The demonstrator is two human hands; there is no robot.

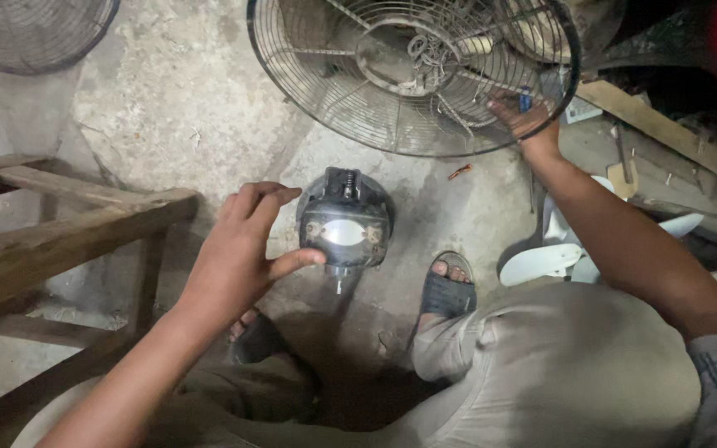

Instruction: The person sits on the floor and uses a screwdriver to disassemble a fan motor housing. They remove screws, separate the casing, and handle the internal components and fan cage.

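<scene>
The left hand (238, 249) has a loose, half-open grip on the fan motor housing (344, 222): thumb pressed against its lower left edge, fingers curled over the upper left side, steadying more than clamping. The housing sits on the concrete floor (176, 108) between the person's sandalled feet (446, 290), its short shaft pointing toward the body. The right hand (524, 120) reaches out to the lower right rim of the round wire fan guard (412, 70), fingers on the wires near a small blue thing (525, 98); whether that grip is closed on a wire or only resting there cannot be told. To handle this well, I judge the housing should stay flat and pinned from two sides so it does not roll, and the guard should be drawn by its rim, not by the thin wires, which bend. White fan blades (553, 253) lie just right of the knee, a wooden frame (60, 232) stands at left, a second guard (35, 29) in the far left corner, and wood scraps (657, 124) at right
</scene>
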